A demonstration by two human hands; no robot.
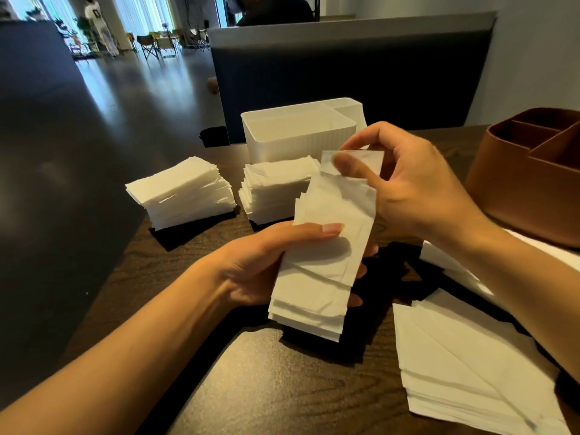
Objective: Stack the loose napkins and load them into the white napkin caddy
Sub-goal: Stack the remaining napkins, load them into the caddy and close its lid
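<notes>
Above the near table, the left hand [266, 265] clasps a napkin bundle [326, 246], long axis pointing away; the right hand [408, 189] pinches its far end. The white caddy [295, 142] stands just beyond.

You are not looking at any readable text, label, brand, number or sign anywhere in this view.
</notes>
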